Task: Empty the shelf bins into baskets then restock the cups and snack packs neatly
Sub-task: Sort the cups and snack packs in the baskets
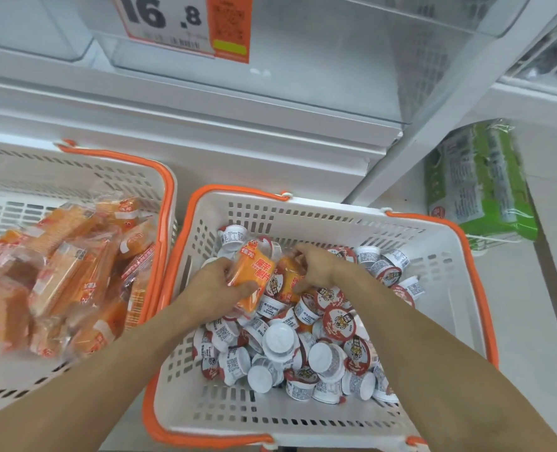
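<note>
Left hand (217, 282) gripping orange snack pack (253, 278), right hand (316, 267) fingers curled on second orange pack (288, 282), both over cups (303, 347) in right basket (433, 265), more snack packs (62, 275) in left basket (75, 177).

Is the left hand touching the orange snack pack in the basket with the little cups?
Touching. The head view shows the left hand with its fingers curled round the orange plastic snack pack, above the small white cups.
</note>
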`<act>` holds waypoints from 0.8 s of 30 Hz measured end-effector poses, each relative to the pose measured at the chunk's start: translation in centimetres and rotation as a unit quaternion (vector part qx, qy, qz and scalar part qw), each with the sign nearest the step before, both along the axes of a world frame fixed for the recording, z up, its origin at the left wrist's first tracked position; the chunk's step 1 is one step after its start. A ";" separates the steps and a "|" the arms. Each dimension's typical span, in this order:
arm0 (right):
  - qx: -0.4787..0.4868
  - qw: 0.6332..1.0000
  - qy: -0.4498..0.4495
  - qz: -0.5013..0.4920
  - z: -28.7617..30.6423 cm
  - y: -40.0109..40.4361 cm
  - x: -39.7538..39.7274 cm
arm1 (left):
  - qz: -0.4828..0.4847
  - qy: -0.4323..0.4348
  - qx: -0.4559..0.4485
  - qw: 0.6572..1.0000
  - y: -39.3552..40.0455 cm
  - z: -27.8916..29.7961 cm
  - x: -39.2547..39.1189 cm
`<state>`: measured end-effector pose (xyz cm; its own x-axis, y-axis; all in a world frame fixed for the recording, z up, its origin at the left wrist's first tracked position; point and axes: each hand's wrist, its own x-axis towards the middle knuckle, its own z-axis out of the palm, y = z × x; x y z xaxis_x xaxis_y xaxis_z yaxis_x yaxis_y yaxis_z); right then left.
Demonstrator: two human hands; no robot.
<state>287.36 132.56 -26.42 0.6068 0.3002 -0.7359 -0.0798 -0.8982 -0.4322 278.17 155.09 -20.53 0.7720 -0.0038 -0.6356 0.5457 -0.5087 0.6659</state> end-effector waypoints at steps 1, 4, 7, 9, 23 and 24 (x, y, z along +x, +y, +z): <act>0.007 1.000 -0.002 -0.002 0.0 -0.2 -0.2 | 0.002 -0.001 0.000 1.000 0.0 0.1 0.0; 0.038 0.998 -0.026 -0.039 0.6 -0.8 -0.9 | 0.017 0.001 -0.010 1.000 0.0 0.4 -0.1; 0.074 0.989 -0.083 -0.093 2.8 -1.8 -1.7 | 0.043 0.000 -0.042 0.998 -0.1 0.8 -0.3; 0.098 0.977 -0.119 -0.146 4.7 -2.7 -2.0 | 0.049 0.003 -0.063 0.997 -0.1 1.0 -0.6; 0.326 0.882 -0.217 -0.261 19.3 6.3 -7.1 | 0.061 -0.239 0.020 0.969 9.6 13.4 -1.2; 0.339 0.883 -0.198 -0.259 19.2 8.5 -7.4 | 0.065 -0.248 0.046 0.966 11.6 14.3 -1.3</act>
